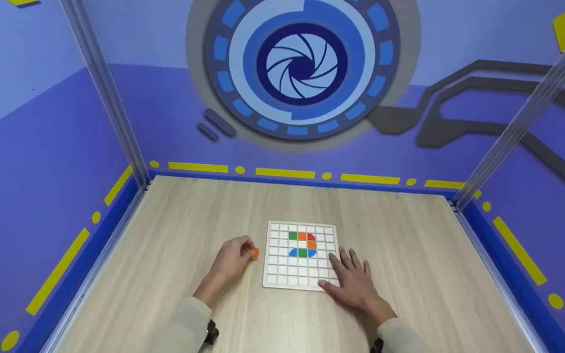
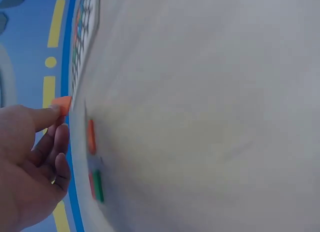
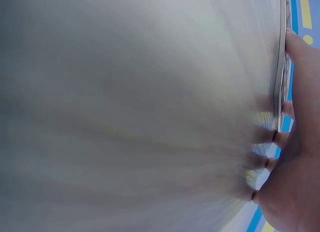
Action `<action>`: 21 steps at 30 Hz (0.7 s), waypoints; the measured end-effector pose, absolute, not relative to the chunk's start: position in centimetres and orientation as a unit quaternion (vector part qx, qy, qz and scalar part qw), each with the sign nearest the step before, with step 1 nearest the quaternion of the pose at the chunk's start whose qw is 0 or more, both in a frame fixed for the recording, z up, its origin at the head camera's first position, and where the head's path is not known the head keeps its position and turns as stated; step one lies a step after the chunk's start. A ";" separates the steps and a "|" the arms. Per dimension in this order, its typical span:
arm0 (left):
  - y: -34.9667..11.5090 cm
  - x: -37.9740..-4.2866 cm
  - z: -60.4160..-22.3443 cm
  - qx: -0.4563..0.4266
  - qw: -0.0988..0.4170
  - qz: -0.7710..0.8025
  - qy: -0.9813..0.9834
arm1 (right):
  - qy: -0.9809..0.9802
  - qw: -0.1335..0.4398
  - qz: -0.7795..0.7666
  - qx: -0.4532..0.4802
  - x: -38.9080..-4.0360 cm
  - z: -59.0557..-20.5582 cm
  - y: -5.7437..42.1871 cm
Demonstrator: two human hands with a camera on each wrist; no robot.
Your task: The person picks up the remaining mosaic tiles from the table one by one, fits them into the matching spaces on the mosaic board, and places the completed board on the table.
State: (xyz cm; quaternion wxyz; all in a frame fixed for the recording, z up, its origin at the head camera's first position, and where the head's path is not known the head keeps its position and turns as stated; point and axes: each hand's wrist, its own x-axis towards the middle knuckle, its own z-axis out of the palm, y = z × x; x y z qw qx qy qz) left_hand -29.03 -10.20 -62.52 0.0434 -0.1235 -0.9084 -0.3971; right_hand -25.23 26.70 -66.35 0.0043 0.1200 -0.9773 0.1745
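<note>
Apparently the work is part-done: coloured tiles [image 1: 302, 236] form a figure on the board [image 1: 282, 280]. Just left of it, the left hand [image 1: 232, 257] pinches an orange tile [image 1: 254, 253], seemingly unplaced like the loose pieces [image 2: 98, 186] nearby; the right hand [image 1: 352, 283] rests spread on the board's right edge.

Board [image 1: 293, 262] on table [image 1: 204, 211]; wall [image 1: 160, 113] behind

Pale wood-grain table [image 1: 189, 211]; white gridded board [image 1: 285, 270] flat on it; orange piece [image 2: 91, 137] and green piece [image 2: 98, 186] lying at board's 9 o'clock.
</note>
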 end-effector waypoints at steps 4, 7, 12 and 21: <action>-7.0 -29.0 -62.3 -0.121 0.026 -0.433 -0.893 | -0.978 0.004 0.171 0.121 -25.3 -66.3 26.8; -4.6 -29.0 -62.3 -0.118 0.006 -0.441 -0.890 | -0.978 -0.001 0.171 0.121 -25.3 -66.3 26.8; -1.7 -29.4 -62.6 -0.132 0.008 -0.423 -0.896 | -0.978 0.001 0.172 0.119 -25.4 -66.2 26.7; -0.4 -29.9 -64.1 -0.148 0.022 -0.380 -0.913 | -0.978 -0.006 0.170 0.118 -25.4 -66.4 26.8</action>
